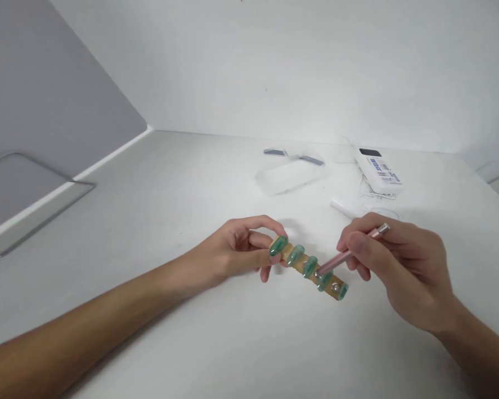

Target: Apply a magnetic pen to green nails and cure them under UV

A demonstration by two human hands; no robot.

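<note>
Near the centre of the frame, a yellowish strip [300,266] is held at its upper-left end by the left hand [238,252], whose fingers are closed on it in a pinch. The strip is tilted down toward the right above the bench [170,343]. Five glossy green nail-shaped pieces [295,255] are borne in a row along it, and a round silvery piece [335,287] is seen near its lower-right end. A slender pink tool [336,260] is gripped between the fingers of the right hand [411,271]; its tip is directed down and left, at the strip between the third and fourth green pieces. Whether contact is made cannot be told. Just beyond the right hand, a white tube [344,209] is partly hidden. At the upper right, a white device [380,173] with a dark panel and blue print is placed beside thin cables [374,194]. At upper centre, a clear item with two dark bands [311,160] is shown. A grey wire frame [45,219] is seen at the left edge.
</note>
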